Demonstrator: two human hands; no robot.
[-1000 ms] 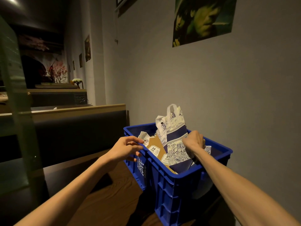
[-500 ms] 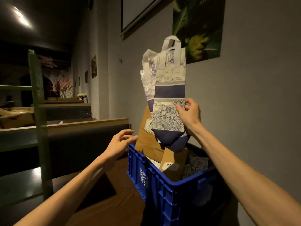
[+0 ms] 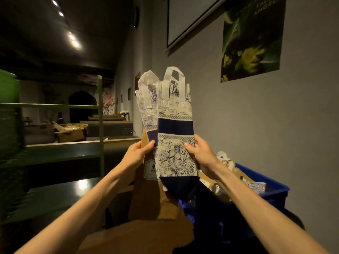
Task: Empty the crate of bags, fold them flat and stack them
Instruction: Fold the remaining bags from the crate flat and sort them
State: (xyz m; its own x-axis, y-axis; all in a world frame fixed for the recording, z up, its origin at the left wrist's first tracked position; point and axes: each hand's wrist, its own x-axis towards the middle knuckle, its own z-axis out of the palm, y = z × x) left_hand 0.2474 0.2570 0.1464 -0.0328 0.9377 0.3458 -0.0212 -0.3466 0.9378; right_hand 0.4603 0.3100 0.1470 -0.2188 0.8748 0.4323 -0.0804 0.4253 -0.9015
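While both hands hold the bundle up clear of the blue plastic crate [image 3: 271, 191], I note: left hand [image 3: 136, 154] pinches the brown paper bag [image 3: 146, 195]; right hand [image 3: 200, 154] pinches the blue-and-cream printed fabric tote [image 3: 174, 143], likely to separate them.

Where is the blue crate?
In the head view the blue crate sits low on the right, by the grey wall, below the right hand.

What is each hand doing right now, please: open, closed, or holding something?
Left hand: grips the brown paper bag near its top edge.
Right hand: pinches the blue-and-white patterned bag at its side.
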